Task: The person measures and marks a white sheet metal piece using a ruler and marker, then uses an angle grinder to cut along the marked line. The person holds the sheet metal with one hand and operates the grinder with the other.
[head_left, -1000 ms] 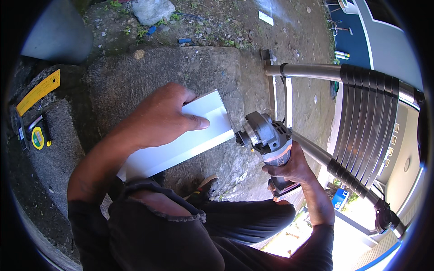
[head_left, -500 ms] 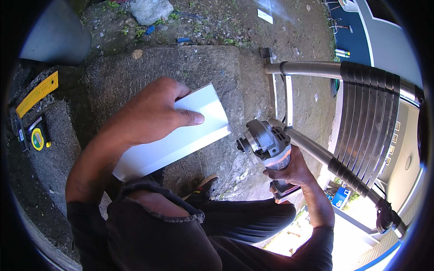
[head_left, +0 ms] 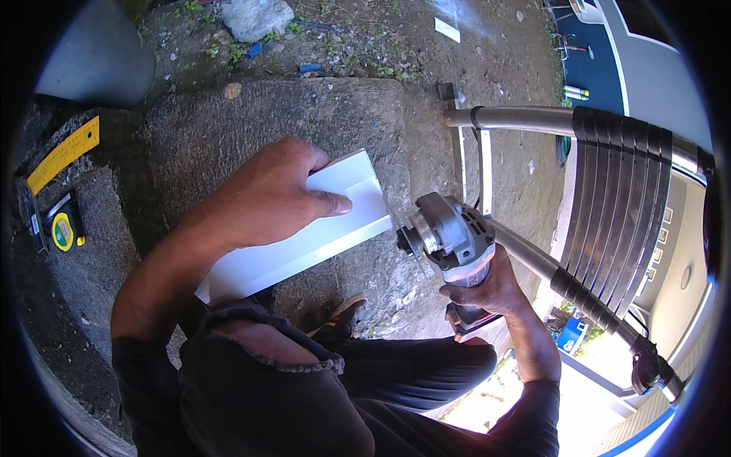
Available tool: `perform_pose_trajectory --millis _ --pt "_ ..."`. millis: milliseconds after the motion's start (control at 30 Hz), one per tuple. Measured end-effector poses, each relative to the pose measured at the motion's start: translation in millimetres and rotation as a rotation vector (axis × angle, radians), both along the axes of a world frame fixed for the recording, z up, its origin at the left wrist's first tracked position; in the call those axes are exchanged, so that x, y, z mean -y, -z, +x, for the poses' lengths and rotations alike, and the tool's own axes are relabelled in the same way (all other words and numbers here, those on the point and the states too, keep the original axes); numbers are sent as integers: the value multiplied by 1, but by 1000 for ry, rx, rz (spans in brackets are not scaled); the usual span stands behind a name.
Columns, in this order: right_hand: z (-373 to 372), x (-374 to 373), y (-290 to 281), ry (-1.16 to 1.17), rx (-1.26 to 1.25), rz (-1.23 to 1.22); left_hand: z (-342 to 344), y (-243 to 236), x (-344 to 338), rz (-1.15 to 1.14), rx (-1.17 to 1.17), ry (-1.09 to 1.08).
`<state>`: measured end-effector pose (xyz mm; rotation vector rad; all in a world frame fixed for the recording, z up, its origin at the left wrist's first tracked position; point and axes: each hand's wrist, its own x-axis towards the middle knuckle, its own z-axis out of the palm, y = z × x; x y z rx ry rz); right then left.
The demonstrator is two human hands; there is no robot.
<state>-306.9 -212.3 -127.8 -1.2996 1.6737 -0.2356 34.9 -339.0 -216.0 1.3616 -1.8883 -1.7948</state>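
My left hand [head_left: 293, 186] grips a white folded metal channel [head_left: 304, 247] by its upper edge, thumb on its face and the other fingers hidden behind. The piece lies slanted across my knee, its far end up to the right. In my right hand [head_left: 495, 286] is a grey and orange angle grinder [head_left: 453, 240], fingers wrapped round its body. The grinder's head points up and left, and its disc, seen nearly edge-on, is beside the channel's right end. Whether disc and metal touch, I cannot tell.
A folded telescopic ladder [head_left: 617, 213] lies at the right, its rails reaching near the grinder. At the left are a yellow ruler [head_left: 65, 154] and a yellow tape measure [head_left: 64, 231]. A grey bucket [head_left: 95, 57] and a rock [head_left: 257, 19] are farther off. Under the work is a concrete slab [head_left: 228, 114].
My left hand and the channel have shifted slightly right and down. The grinder has tilted a little, its head rising slightly. Both grips are the same.
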Motion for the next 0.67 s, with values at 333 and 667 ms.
perform_pose_trajectory --millis 333,667 --pt "-19 -17 5 330 237 41 9 7 0 -12 -53 19" --pt "-21 -33 44 394 461 185 4 55 14 -9 124 139"
